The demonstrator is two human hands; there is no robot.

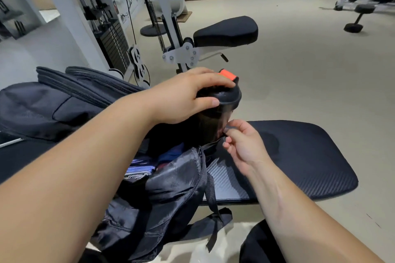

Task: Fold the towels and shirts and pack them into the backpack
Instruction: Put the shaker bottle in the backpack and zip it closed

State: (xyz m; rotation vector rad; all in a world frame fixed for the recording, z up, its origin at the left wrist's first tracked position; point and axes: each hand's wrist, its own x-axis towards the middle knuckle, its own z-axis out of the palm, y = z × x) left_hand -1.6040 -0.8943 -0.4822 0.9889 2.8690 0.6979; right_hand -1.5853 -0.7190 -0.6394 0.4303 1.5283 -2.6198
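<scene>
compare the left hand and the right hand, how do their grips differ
The left hand wraps over the lid of the shaker bottle from above with the whole hand. The right hand only pinches with its fingertips, at an edge of the backpack beside the bottle. The left hand sits higher, on top of the bottle, while the right hand is lower, at its side. Both are bare and busy at the backpack's opening.

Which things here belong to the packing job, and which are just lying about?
Job: backpack, folded clothes inside it, shaker bottle gripped by left hand, right hand pinching the backpack's edge.
Lying about: bench pad, cable machine, black seat.
</scene>
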